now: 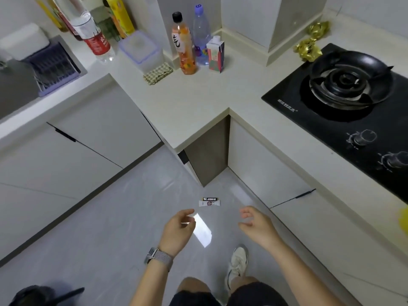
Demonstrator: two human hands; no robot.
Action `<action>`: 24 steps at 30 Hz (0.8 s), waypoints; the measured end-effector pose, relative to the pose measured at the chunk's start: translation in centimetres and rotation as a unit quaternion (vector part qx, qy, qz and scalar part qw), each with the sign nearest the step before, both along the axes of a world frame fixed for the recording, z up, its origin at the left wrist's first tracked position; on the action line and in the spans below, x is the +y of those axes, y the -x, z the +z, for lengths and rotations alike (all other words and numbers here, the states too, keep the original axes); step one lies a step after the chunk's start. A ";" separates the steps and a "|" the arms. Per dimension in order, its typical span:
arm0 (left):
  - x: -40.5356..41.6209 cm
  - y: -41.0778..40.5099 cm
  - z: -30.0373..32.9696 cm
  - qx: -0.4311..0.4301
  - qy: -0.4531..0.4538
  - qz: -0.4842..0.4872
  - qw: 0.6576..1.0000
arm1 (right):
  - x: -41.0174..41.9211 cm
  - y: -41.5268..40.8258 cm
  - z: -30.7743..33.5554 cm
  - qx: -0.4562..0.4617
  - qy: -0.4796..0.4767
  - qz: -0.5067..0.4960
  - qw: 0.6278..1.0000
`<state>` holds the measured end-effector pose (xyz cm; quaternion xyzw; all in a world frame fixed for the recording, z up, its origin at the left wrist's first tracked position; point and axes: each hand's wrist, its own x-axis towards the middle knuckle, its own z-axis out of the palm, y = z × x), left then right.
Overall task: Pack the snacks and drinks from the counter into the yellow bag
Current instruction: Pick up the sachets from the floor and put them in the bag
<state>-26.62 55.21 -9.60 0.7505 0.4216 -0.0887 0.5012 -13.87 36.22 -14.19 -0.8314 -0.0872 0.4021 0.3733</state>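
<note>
Two small snack packets lie side by side on the grey floor: a dark packet (210, 199) and, touching it on the near side, a white packet (209, 203). Both hands hang above the floor just short of them, holding nothing. On the left hand (177, 228), which has a mesh-band watch (159, 258) at the wrist, the fingers are loosely curled with thumb and forefinger apart. On the right hand (256, 224) the fingers are likewise parted and half curled.

Up on the bench (198, 100), in the corner against the wall, stand an orange drink bottle (184, 46), a clear bottle with a purple cap (201, 36) just behind it, and a small drink carton (215, 55) beside them. Two gold-wrapped snacks (308, 49) lie at the back of the bench, just beside the black gas hob (344, 107). A checked cloth (157, 74) sits left of the bottles. At the right edge of view a sliver of something yellow (404, 219) shows; whether it is the bag cannot be told.
</note>
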 end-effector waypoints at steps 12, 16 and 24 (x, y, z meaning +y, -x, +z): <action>8.5 -3.0 -6.2 0.062 -0.011 -0.181 0.981 | 6.2 1.6 -7.3 0.013 0.054 -0.099 0.994; 12.1 -4.2 -9.4 0.062 -0.032 -0.294 0.953 | 9.1 3.4 -12.8 0.033 0.039 -0.219 0.974; 14.8 -5.1 -22.1 0.074 -0.045 -0.319 0.944 | 12.4 6.8 -27.8 0.075 0.057 -0.227 0.969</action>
